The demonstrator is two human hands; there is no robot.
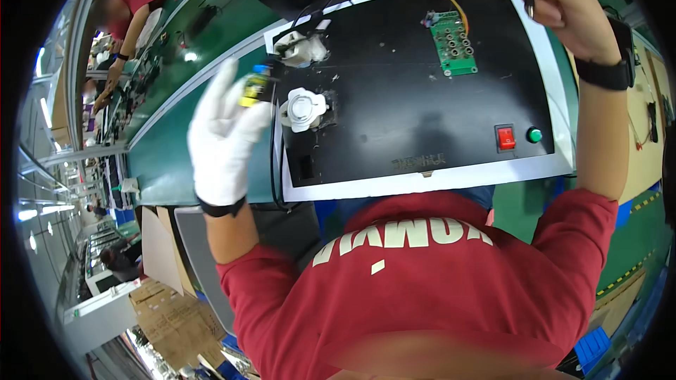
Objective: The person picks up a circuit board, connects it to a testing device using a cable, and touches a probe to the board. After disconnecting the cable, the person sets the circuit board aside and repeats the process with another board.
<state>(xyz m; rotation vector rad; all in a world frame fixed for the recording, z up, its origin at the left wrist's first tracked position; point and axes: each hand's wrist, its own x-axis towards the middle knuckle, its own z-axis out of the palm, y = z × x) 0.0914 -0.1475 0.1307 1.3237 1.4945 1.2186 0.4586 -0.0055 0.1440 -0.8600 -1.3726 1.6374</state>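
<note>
My left hand [227, 137], in a white glove, is raised at the left edge of a black test panel [408, 112]. Its fingers pinch a small part [258, 88] in yellow, black and blue, whose exact kind I cannot make out. At the far right corner of the panel is my bare right hand [560, 3], with a dark band on the wrist. Its fingers are closed on a slim black stick-like piece [529, 1] with a pale tip. Near my left hand, a white round fixture [305, 108] sits on the panel.
A green circuit board [453, 43] with yellow wires lies at the panel's far right. A red rocker switch [505, 138] and a green button [534, 135] sit near right. A crumpled whitish piece [301, 49] lies far left. Another person [137, 10] works beyond, at left.
</note>
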